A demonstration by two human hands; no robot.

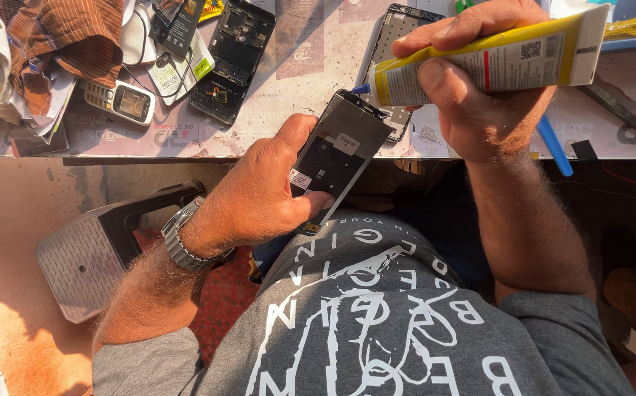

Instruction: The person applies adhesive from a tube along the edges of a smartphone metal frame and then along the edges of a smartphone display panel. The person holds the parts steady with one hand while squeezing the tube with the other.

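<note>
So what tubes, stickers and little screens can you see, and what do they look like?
Glue tube: in the right hand, long, yellow and white.
Stickers: on the grey phone screen panel in the left hand, small white patches.
Old keypad phone: on the table, small dull screen.

A phone repair workshop; the worn bench (274, 139) is strewn with an opened phone body (231, 62), a bare phone frame (395, 44), a small keypad phone (121, 101) and loose parts.
</note>
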